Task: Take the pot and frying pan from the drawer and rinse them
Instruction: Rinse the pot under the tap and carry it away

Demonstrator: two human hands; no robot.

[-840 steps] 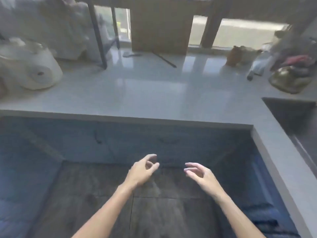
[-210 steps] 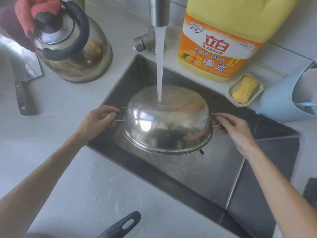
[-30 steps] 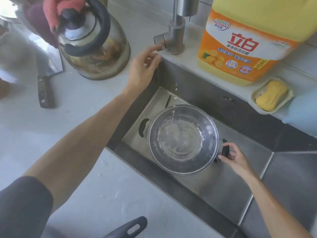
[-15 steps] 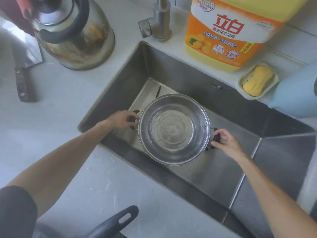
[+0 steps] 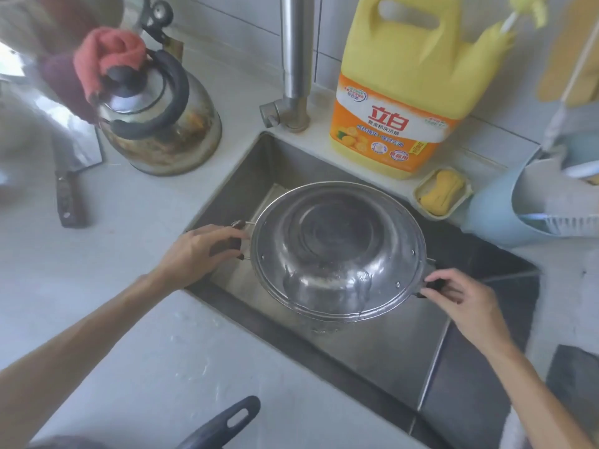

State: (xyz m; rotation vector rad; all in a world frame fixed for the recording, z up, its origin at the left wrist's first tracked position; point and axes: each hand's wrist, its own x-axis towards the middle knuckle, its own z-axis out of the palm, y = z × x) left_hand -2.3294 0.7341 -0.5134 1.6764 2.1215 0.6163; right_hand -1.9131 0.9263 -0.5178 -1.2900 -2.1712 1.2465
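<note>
Steel pot (image 5: 337,251) tilts toward the camera, both hands gripping handles.

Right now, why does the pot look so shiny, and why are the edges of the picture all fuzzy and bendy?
In the head view, daylight bounces off the wet steel pot, leaving bright patches; the kettle gleams too. The wide-angle lens curves the faucet and the counter; the corners blur, so the pink cloth and blue basket look soft, while the pot and both hands stay fairly sharp.
</note>
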